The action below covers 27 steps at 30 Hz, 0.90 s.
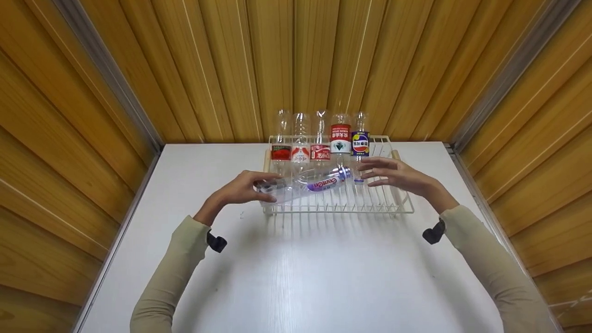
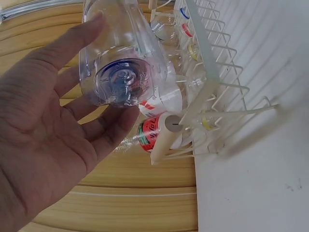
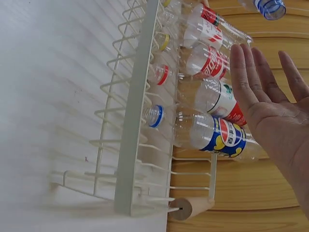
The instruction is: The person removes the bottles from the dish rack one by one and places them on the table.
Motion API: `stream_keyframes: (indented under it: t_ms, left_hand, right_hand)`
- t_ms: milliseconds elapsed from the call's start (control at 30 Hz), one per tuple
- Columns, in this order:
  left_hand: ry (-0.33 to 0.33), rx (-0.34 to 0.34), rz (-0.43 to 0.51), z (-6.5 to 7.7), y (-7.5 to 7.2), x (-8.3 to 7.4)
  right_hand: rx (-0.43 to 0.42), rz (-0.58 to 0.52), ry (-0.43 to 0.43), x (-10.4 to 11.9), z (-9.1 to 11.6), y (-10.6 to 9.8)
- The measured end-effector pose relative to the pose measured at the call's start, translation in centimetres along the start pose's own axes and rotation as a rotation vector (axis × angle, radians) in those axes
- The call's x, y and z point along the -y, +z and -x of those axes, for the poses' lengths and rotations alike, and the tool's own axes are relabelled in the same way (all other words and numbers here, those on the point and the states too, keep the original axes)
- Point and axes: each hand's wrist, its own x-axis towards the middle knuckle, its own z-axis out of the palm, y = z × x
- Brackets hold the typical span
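My left hand [image 1: 243,187] grips the base end of a clear plastic bottle [image 1: 323,184] with a purple-and-white label. It lies slanted above the rack, its open neck with a blue ring pointing right. In the left wrist view, thumb and fingers curl round the bottle's base [image 2: 123,79]. My right hand [image 1: 400,175] is empty, fingers extended, just right of the neck. In the right wrist view its palm [image 3: 280,121] shows beside the racked bottles. A white wire rack [image 1: 337,211] holds several clear bottles neck-down in a row, among them a blue-labelled bottle [image 1: 360,143] at the right.
The rack's wooden handles show at its sides, such as the right handle [image 3: 190,208]. It stands on a white table [image 1: 296,277] near the back wall [image 1: 273,69] of wood-look panels. Panelled walls also rise left and right.
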Motion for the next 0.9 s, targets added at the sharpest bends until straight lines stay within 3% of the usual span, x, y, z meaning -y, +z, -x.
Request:
stream_keyframes:
  t_ms: [267,433,667,900]
  left_hand:
    - [-0.068,-0.126,0.120,1.4,-1.1,3.0]
    - [-0.106,-0.212,0.241,2.0,-1.4,4.5]
    - [-0.217,-0.360,0.415,2.6,-1.2,6.1]
    - [-0.263,-0.500,0.628,2.7,-1.0,7.2]
  right_hand:
    - [-0.141,0.030,0.041,-0.7,1.4,-2.5]
    - [-0.224,0.052,0.074,-1.2,2.2,-3.9]
    - [-0.354,0.049,0.100,-2.2,3.5,-5.3]
    - [-0.416,0.038,0.077,-3.0,4.3,-5.6]
